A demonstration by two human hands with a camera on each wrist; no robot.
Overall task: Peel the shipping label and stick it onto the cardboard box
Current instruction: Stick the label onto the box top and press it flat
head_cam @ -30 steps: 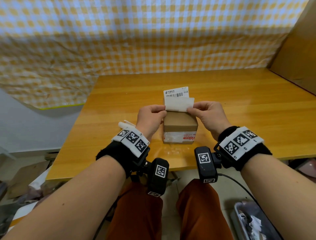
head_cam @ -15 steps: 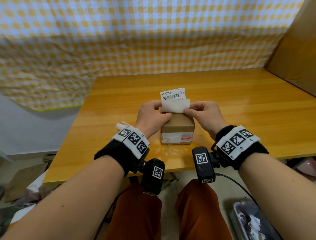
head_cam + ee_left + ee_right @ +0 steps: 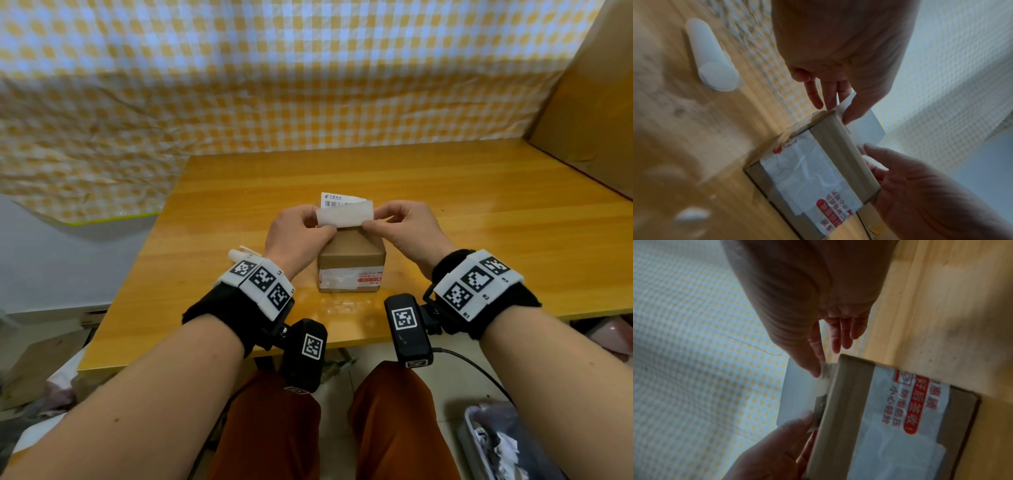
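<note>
A small brown cardboard box (image 3: 351,251) with a taped old label on its near face stands on the wooden table (image 3: 479,212). Both hands hold the white shipping label (image 3: 344,215) upright over the box's far top edge, a plain white flap facing me and the barcode strip (image 3: 337,200) showing behind it. My left hand (image 3: 327,230) pinches its lower left corner and my right hand (image 3: 368,224) pinches the lower right. The left wrist view shows the label (image 3: 863,129) beyond the box (image 3: 830,146). In the right wrist view the label (image 3: 799,394) stands beside the box (image 3: 851,402).
A white paper roll (image 3: 711,60) lies on the table left of the box. A large cardboard sheet (image 3: 596,102) leans at the right rear. Checked cloth (image 3: 274,85) covers the wall behind. A bin (image 3: 496,442) with scraps sits on the floor at lower right.
Both hands have drawn a little closer together with the label. The white flap now covers more of the printed side, so less of the barcode strip shows. The box has not moved.
</note>
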